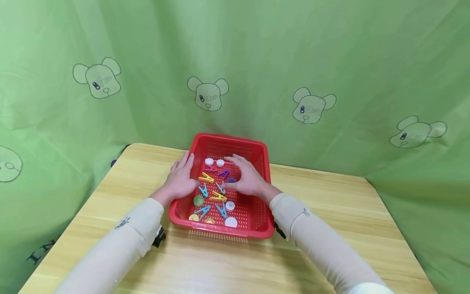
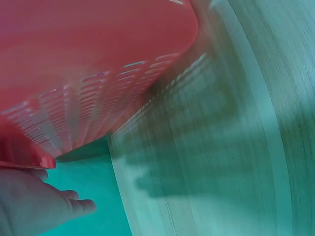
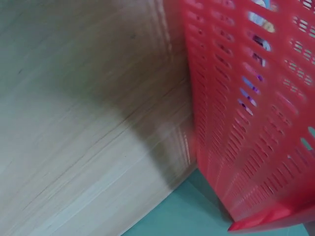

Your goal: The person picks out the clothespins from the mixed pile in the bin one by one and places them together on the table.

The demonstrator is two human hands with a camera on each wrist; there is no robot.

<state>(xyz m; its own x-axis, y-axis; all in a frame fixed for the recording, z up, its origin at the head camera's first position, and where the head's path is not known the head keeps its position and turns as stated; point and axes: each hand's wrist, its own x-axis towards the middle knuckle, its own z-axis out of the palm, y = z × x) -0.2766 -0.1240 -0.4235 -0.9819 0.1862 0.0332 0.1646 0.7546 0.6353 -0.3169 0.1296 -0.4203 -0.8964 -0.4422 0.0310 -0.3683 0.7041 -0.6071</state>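
A red plastic basket (image 1: 221, 231) with slotted walls holds several loose clothespins and bottle caps. My left hand (image 1: 180, 179) is at its left rim, fingers straight along the outside and thumb reaching over the inside. The left wrist view shows this hand (image 2: 37, 204) beside the basket's rim. Over the basket's interior, my right hand (image 1: 247, 177) has its fingers spread, with nothing seen between them. Its thumb is near a grey clothespin (image 1: 220, 188) and a dark blue cap (image 1: 231, 180). The right wrist view shows only the basket wall (image 3: 236, 103), not the hand.
The basket stands on a wooden table (image 1: 330, 212) near its back edge. Behind hangs a green curtain (image 1: 257, 49) with printed bear heads. Inside lie a yellow clothespin (image 1: 207, 177), a purple clothespin (image 1: 223, 174), a green cap (image 1: 198, 200) and a white cap (image 1: 231, 222).
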